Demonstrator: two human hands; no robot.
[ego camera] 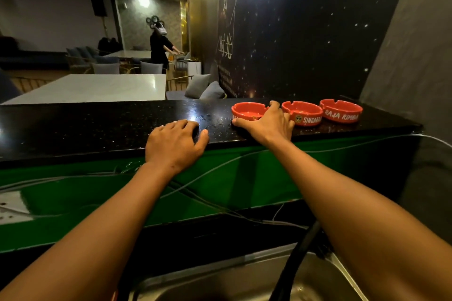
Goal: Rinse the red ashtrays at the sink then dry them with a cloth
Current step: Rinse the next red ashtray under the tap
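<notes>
Three red ashtrays sit in a row on the black desk (97, 124). The right hand (269, 122) wraps its fingers around the nearest ashtray (247, 110); the middle ashtray (304, 112) and far ashtray (341, 110) lie just beyond it. The left hand (176, 142) rests loosely curled and empty on the desk edge. The sink (220, 283) lies below both forearms.

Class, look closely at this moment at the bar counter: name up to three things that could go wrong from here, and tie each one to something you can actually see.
1. The right hand spans the nearest red ashtray, which sits against its neighbour, the middle ashtray; lifting could knock it.
2. The black countertop looks wet near the left hand, so an ashtray may slip.
3. Loose cables hang between counter and sink and could snag an arm.
</notes>
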